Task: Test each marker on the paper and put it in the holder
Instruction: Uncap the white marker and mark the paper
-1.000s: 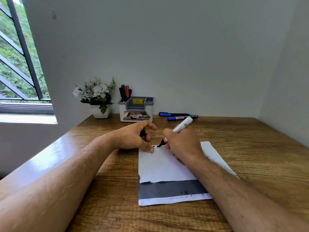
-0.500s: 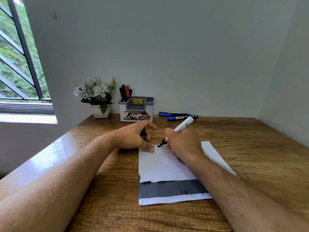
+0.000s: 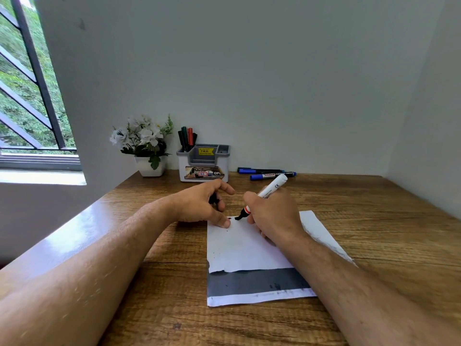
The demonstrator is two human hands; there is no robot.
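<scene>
The right hand [image 3: 273, 216] pinches the marker [image 3: 265, 196], tip on the paper's [image 3: 245, 248] far edge; the left hand [image 3: 202, 206], its grip curled around a dark cap, pins the paper.

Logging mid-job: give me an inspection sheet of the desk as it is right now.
Surface: wooden desk, paper lying flat with a grey band at the near end.
Job's things: white marker, uncapped, tip at the paper's far edge; holder with about four markers upright in its left compartment; blue markers lying right of it.
Clutter: white flower pot left of the holder.
Grippers: right hand grips the white marker; left hand presses the paper's corner, holding a small dark object, possibly the cap.
Cables: nothing seen.
Surroundings: plain walls; barred window at left.
</scene>
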